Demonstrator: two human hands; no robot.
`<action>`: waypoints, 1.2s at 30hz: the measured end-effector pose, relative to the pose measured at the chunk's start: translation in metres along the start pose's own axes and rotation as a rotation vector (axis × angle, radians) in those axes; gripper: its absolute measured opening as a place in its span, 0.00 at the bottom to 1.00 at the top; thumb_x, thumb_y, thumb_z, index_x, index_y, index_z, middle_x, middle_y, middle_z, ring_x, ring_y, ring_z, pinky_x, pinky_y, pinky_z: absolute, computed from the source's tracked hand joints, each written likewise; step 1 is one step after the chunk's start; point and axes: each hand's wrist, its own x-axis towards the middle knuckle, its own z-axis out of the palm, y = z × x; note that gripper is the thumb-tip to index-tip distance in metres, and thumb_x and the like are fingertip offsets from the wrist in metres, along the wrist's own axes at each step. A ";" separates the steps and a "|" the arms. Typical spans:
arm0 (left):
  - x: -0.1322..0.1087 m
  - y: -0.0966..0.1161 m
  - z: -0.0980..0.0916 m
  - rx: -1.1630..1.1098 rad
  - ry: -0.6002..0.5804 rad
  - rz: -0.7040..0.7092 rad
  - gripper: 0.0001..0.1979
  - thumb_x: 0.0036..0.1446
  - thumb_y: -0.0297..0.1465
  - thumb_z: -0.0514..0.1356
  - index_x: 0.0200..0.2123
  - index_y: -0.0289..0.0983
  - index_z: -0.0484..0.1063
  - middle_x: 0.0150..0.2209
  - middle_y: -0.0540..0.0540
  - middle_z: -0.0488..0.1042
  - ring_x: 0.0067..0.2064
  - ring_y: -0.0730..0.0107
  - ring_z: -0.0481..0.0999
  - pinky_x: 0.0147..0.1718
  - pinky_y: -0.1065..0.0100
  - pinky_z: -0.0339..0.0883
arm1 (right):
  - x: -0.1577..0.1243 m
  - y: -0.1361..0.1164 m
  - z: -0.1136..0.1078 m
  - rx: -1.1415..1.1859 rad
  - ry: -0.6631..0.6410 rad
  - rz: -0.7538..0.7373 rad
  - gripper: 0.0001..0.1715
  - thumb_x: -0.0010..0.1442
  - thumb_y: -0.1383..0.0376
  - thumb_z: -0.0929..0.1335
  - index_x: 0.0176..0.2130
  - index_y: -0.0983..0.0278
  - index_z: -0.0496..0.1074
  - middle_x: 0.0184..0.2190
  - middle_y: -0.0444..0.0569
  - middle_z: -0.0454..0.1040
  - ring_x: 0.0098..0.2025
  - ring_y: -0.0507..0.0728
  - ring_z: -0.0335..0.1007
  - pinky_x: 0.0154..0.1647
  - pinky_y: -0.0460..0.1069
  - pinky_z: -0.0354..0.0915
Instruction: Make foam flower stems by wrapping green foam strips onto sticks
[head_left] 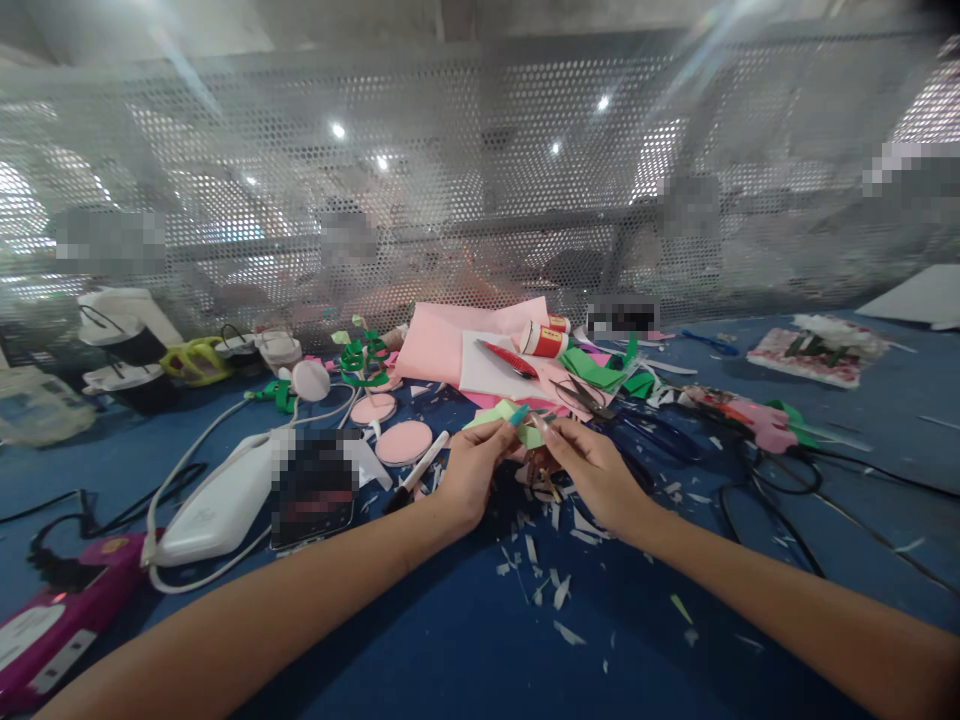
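In the middle of the table, my left hand (474,470) and my right hand (600,470) are close together, thumbs and fingers pinched. Between them is a small piece of light green paper (531,437), gripped from both sides. A brownish pink item lies partly hidden just below the fingertips. Behind my right hand, scissors (591,402) rest on the paper pile. A white marker (426,462) with a dark end lies beside my left hand. Pale paper scraps (561,590) are scattered in front of both hands.
Pink paper (431,345), a white sheet (480,370), a red pen-shaped tool (506,358) and a red-and-white roll (541,340) lie behind. At left are a phone (319,490), a white power bank (221,500) and a purple power strip (71,610). A glue gun (757,420) with cables sits right.
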 end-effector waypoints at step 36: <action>-0.002 0.001 0.003 0.041 -0.010 0.021 0.13 0.41 0.32 0.68 0.33 0.34 0.78 0.32 0.45 0.78 0.32 0.72 0.74 0.35 0.71 0.66 | -0.004 -0.006 0.003 -0.354 0.068 -0.131 0.19 0.62 0.59 0.59 0.23 0.63 0.64 0.17 0.43 0.67 0.18 0.51 0.63 0.20 0.45 0.56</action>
